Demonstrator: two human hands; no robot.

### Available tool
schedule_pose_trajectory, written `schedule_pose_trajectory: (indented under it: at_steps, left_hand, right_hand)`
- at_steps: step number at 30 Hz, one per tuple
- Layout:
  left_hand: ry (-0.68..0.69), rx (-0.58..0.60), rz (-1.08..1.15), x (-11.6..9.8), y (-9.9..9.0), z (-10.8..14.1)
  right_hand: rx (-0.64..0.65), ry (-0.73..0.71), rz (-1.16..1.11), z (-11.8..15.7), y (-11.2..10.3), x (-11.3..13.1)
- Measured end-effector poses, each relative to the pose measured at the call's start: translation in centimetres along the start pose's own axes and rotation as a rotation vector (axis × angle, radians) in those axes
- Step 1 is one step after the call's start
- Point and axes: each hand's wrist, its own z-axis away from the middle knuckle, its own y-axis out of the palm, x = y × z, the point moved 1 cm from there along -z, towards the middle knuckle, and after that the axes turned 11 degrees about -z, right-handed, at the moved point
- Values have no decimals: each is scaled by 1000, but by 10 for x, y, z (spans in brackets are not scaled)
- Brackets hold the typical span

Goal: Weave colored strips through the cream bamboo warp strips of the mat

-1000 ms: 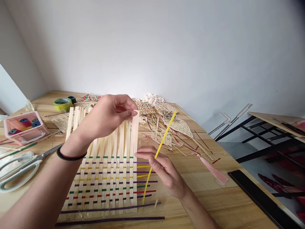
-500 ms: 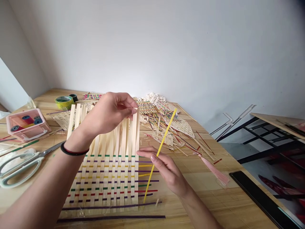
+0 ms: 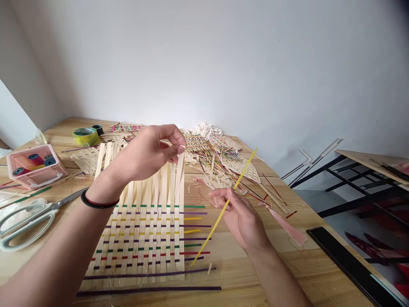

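Pinching pale strip (image 3: 181,168) of mat (image 3: 145,245), left hand (image 3: 148,151); right hand (image 3: 241,219) pinching yellow strip (image 3: 214,224) between mat and right edge of table (image 3: 294,251).

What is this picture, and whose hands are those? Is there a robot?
There's no robot, just a person working with two bare hands. The camera is worn on their head, looking forward and down, so you see nearly what they see.

The left hand pinches the tops of some pale strips at the right edge of a partly woven mat. Thin coloured strips cross it. The right hand holds a loose yellow strip.

On the wooden table, scissors and a pink box with spools lie to the left. To the right is a pink tassel.
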Motion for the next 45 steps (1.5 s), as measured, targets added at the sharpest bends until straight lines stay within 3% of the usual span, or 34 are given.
schedule_pose_trajectory:
  at_steps: [8, 13, 23, 39, 45]
  left_hand:
    - [-14, 44, 34, 3, 2, -1]
    - [-34, 29, 61, 4, 3, -1]
    - [-13, 51, 20, 5, 2, -1]
    - [-21, 36, 40, -5, 0, 2]
    - [44, 25, 48, -3, 0, 2]
  right_hand:
    - [-210, -66, -294, -12, -14, 17]
    - [-288, -131, -311, -16, -21, 20]
    - [-226, -158, -232, -14, -15, 16]
    - [-49, 33, -251, -10, -4, 0]
    - [35, 57, -229, -8, -3, -1]
